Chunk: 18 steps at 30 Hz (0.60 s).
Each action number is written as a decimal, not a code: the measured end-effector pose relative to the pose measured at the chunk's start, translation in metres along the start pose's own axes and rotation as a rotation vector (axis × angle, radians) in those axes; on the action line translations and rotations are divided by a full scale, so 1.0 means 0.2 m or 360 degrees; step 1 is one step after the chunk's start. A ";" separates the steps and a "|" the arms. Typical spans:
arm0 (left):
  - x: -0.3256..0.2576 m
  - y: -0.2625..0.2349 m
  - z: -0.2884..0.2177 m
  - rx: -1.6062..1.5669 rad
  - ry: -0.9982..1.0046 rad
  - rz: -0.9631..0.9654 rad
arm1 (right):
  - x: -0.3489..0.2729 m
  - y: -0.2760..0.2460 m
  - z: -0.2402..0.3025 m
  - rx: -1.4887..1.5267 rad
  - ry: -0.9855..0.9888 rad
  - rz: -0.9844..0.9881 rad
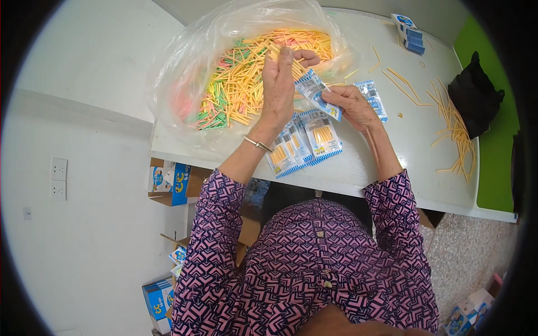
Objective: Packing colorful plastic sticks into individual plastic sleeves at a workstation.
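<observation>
My left hand (pixel 278 84) is closed round a small bundle of thin yellow sticks (pixel 297 69), above a big clear plastic bag (pixel 174 64). Loose yellow, green and pink sticks (pixel 238 87) fill that bag. Pinched in my right hand (pixel 356 106) is a small blue-and-white packet (pixel 318 95). The lower ends of the bundle meet the packet's upper edge; whether they are inside it I cannot tell. Below my hands, several packets (pixel 322 134) with yellow sticks showing through lie on the table. Another blue-and-white packet (pixel 371 98) lies just beyond my right hand.
Loose yellow sticks (pixel 457 134) are scattered along the right side of the white table (pixel 386 61). A black bag (pixel 475 95) sits at the right edge by a green panel. At the back right is a stack of packets (pixel 412 36). Printed boxes (pixel 179 182) stand below the table.
</observation>
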<state>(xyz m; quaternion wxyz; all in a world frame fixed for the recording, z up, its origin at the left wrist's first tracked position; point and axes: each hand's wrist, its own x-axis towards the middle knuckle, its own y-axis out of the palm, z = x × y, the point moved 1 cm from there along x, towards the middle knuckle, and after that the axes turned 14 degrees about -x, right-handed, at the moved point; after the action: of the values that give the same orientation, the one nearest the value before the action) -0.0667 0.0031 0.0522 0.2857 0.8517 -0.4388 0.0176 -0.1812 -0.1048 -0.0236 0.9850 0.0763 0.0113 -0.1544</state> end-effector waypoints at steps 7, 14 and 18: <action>-0.05 -0.03 -0.01 0.0270 0.0158 0.0084 | -0.01 -0.01 0.00 -0.0073 0.0001 0.0008; -0.08 0.01 -0.03 0.0059 0.0081 -0.0127 | -0.03 0.01 0.03 -0.0216 -0.0028 -0.0017; -0.08 -0.03 -0.03 0.0307 0.0067 0.0048 | -0.04 0.01 0.04 -0.0205 -0.0053 -0.0007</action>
<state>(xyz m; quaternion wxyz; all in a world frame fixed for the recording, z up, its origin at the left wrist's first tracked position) -0.0712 0.0207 0.0502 0.2113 0.8680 -0.4417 0.0819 -0.1885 -0.1006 -0.0152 0.9876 0.0102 0.0050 -0.1567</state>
